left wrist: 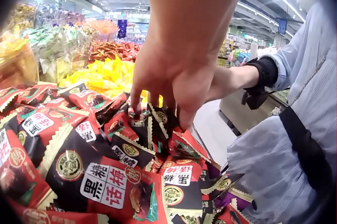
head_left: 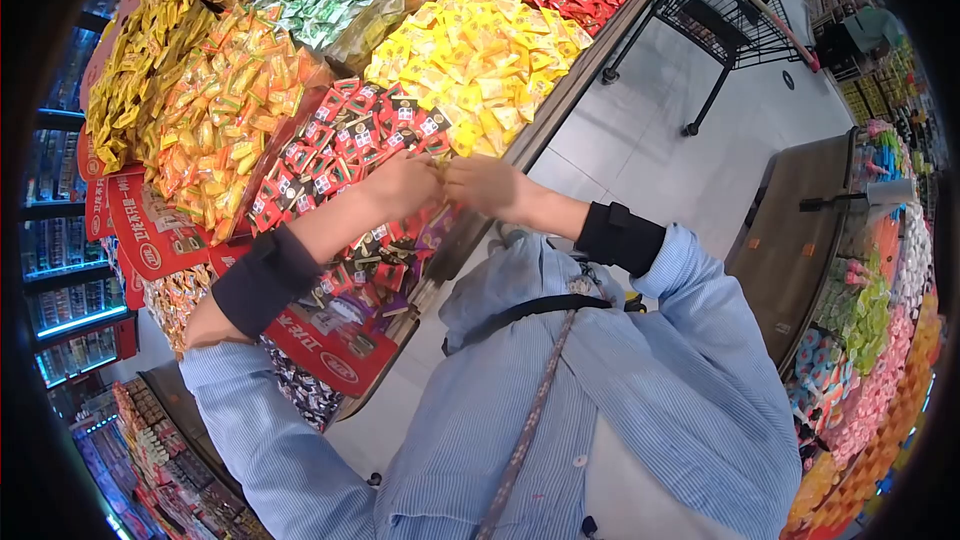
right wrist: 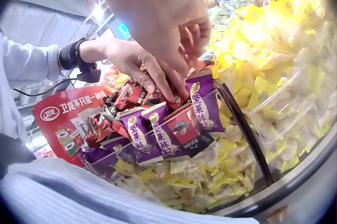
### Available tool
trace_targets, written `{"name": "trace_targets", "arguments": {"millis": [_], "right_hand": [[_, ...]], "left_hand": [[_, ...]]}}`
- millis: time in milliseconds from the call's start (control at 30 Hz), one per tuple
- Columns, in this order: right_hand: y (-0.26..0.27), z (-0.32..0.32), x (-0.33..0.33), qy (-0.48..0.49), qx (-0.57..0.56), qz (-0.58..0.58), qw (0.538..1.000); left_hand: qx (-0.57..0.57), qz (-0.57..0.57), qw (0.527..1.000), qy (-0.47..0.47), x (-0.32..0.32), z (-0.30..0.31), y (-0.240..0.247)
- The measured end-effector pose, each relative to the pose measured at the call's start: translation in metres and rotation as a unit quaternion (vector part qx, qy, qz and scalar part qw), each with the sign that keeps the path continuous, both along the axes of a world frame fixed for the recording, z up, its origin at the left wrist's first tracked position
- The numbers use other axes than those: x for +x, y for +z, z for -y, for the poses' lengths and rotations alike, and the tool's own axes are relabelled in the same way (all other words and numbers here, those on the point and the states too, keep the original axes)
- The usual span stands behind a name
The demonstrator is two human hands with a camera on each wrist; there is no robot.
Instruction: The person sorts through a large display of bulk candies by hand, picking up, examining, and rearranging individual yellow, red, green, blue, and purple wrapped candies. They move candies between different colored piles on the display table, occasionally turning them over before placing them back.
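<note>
In the head view, the left hand [head_left: 405, 187] and right hand [head_left: 485, 187] are close together over the front edge of a heap of red-and-black wrapped candies [head_left: 325, 145]. The left hand [left wrist: 174, 77] reaches down in the left wrist view, fingers spaced and touching black-and-red packets [left wrist: 126, 148]. From the right wrist view, the left hand [right wrist: 134, 63] has fairly straight fingers on the packets, beside purple-wrapped candies [right wrist: 139, 137]. The right hand [right wrist: 176, 40] is just above, some fingers bent; its fingertips are partly hidden, and whether it pinches a packet cannot be seen.
Yellow-wrapped candies [head_left: 480, 50] lie beyond the hands, with orange ones [head_left: 225, 105] to the left. A clear divider with a dark edge [right wrist: 245, 134] stands beside the purple packets. A shopping cart [head_left: 725, 15] is on the aisle floor, upper right.
</note>
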State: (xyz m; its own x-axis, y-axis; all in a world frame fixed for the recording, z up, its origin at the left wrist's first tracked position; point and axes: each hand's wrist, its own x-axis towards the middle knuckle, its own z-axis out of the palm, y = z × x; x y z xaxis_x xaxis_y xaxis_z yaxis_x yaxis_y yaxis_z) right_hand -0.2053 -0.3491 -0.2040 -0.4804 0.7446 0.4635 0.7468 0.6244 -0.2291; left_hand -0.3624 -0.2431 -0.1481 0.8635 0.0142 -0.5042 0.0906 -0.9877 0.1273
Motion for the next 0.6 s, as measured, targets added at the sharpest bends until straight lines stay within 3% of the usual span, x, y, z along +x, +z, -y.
{"name": "trace_targets", "arguments": {"millis": [33, 133, 233, 333, 367, 433, 533, 600], "right_hand": [[-0.009, -0.001, -0.001, 0.046, 0.03, -0.009, 0.998], [-0.027, -0.004, -0.01, -0.001, 0.028, 0.054, 0.998], [-0.017, -0.002, -0.009, 0.017, -0.008, 0.013, 1.0], [0.022, 0.01, 0.015, 0.001, -0.056, -0.104, 0.993], [0.027, 0.011, 0.022, -0.063, -0.145, -0.194, 0.968], [0.032, 0.006, 0.034, -0.186, -0.311, -0.36, 0.86], [0.028, -0.022, 0.033, -0.208, -0.268, -0.469, 0.815], [0.023, -0.049, 0.019, -0.186, -0.193, -0.452, 0.851]], "left_hand": [[0.001, -0.009, 1.0, 0.001, 0.001, 0.0, 0.001], [0.005, -0.026, 1.0, 0.002, 0.004, -0.001, 0.001], [-0.009, -0.009, 1.0, 0.01, 0.0, -0.002, 0.002], [-0.016, 0.015, 1.0, 0.008, -0.002, -0.002, 0.0], [-0.015, 0.022, 1.0, 0.005, -0.002, -0.001, -0.001], [0.006, -0.01, 1.0, -0.012, 0.001, -0.002, -0.005], [0.004, 0.031, 0.999, -0.017, 0.001, 0.0, -0.005], [-0.004, 0.075, 0.997, -0.009, 0.002, 0.003, -0.005]]}}
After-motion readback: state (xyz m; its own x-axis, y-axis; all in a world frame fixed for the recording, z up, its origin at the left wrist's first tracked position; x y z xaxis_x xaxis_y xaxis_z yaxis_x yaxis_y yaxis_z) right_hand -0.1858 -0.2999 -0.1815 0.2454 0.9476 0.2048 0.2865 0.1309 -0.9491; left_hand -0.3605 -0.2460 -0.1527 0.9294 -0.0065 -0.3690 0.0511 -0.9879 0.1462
